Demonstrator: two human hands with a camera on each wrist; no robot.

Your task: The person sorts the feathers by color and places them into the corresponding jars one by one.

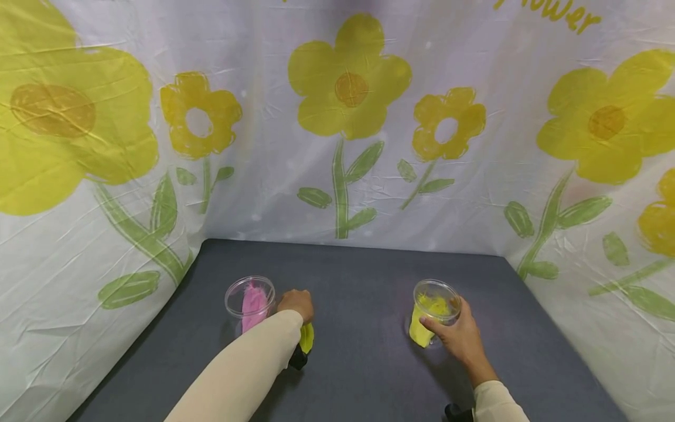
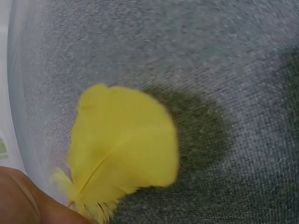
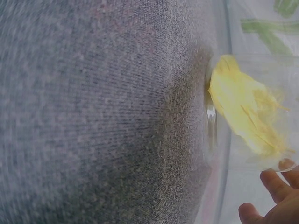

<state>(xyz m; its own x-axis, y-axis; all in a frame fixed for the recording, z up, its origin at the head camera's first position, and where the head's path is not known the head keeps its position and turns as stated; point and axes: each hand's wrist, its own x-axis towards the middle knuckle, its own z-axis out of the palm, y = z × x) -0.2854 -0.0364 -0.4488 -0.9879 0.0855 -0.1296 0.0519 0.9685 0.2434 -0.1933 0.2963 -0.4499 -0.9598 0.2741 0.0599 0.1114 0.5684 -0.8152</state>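
Observation:
My left hand [image 1: 297, 305] pinches a yellow feather [image 2: 124, 140] by its quill end, the broad tip held out over the dark cloth. This hand is just to the right of a clear plastic cup [image 1: 228, 302] with pink feathers [image 1: 254, 302] inside. Farther right, a second clear plastic cup [image 1: 447, 318] stands upright with yellow feathers [image 3: 245, 109] in it. My right hand [image 1: 460, 335] holds that cup from its right side, thumb at the front and fingers behind. In the right wrist view, fingertips [image 3: 271, 179] meet its wall.
A dark grey cloth [image 1: 358, 375] covers the table under both cups. White sheeting [image 1: 263, 193] painted with yellow flowers rises behind the table and along both sides. A black wrist strap [image 1: 297, 357] shows on the left arm.

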